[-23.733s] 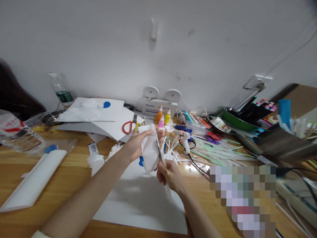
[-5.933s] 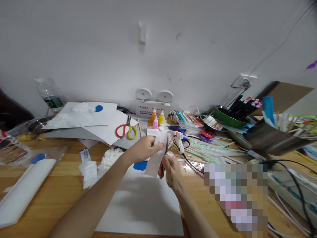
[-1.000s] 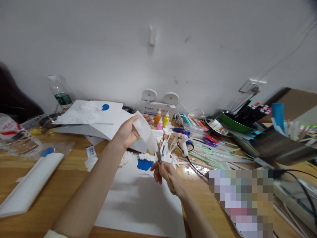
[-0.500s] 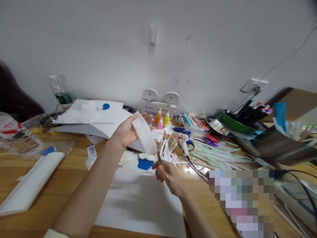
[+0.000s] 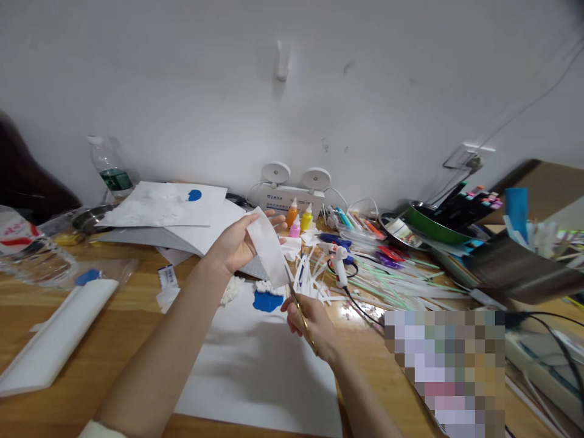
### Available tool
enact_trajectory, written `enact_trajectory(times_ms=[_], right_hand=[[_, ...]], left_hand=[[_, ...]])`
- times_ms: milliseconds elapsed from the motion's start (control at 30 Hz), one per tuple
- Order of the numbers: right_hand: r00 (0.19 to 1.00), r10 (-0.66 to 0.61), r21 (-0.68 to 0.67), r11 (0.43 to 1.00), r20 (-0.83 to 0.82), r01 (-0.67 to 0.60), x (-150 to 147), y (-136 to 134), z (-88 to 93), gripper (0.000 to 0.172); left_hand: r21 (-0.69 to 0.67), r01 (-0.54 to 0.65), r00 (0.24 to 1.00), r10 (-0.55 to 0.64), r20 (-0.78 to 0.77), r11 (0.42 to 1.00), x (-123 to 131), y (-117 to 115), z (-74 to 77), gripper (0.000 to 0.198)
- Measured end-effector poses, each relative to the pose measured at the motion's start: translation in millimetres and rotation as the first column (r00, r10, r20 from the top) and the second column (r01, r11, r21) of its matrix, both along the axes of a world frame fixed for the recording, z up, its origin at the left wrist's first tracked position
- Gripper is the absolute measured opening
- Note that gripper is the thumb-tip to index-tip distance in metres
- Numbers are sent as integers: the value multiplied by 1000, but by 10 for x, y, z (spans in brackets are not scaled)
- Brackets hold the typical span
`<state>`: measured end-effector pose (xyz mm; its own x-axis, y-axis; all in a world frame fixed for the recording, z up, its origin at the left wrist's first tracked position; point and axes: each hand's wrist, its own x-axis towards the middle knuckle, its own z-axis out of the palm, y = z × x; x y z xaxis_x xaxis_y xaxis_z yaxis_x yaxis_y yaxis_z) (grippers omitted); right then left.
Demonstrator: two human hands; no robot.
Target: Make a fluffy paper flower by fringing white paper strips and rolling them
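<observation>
My left hand (image 5: 237,243) pinches the upper end of a white paper strip (image 5: 268,250), its other fingers stretched out behind it. My right hand (image 5: 312,325) is closed around gold-handled scissors (image 5: 302,316). Their blades point up and touch the strip's lower right edge. Below both hands lies a large white sheet (image 5: 260,377). A blue patch (image 5: 267,301) with a ruffled white piece (image 5: 269,286) along its top sits near the sheet's far edge. Another bunch of crumpled white bits (image 5: 232,290) lies left of it, partly behind my left wrist.
Right of my hands are a white glue gun (image 5: 338,266), cut paper strips (image 5: 312,277) and many thin sticks (image 5: 401,283). Small paint bottles (image 5: 306,219) stand behind. A paper stack (image 5: 214,225) and a folded white sheet (image 5: 59,340) lie to the left.
The paper strip and my left hand have shifted slightly right. The scissor blades lean a little more to the left against the strip's edge. My right hand has hardly moved.
</observation>
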<state>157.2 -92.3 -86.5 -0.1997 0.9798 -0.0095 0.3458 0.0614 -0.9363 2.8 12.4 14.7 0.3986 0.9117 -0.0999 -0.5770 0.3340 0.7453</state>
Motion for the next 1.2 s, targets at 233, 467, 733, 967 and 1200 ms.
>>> enact_trajectory(times_ms=[233, 467, 733, 967, 1200], right_hand=[[1000, 2, -1, 1000, -8, -2, -4, -3, 18, 45], [1000, -3, 7, 1000, -8, 4, 2, -2, -4, 45], [1000, -8, -5, 1000, 7, 8, 7, 3, -9, 46], [1000, -17, -44, 999, 20, 18, 2, -2, -23, 51], [998, 2, -114, 993, -60, -9, -15, -1, 4, 55]], left_hand=[[8, -11, 1000, 11, 0, 1000, -22, 7, 0, 24], [18, -2, 1000, 2, 1, 1000, -28, 20, -6, 22], [9, 4, 1000, -4, -8, 1000, -23, 5, -1, 23], [19, 4, 1000, -4, 2, 1000, -36, 47, -42, 24], [36, -52, 998, 53, -23, 998, -22, 66, -53, 25]])
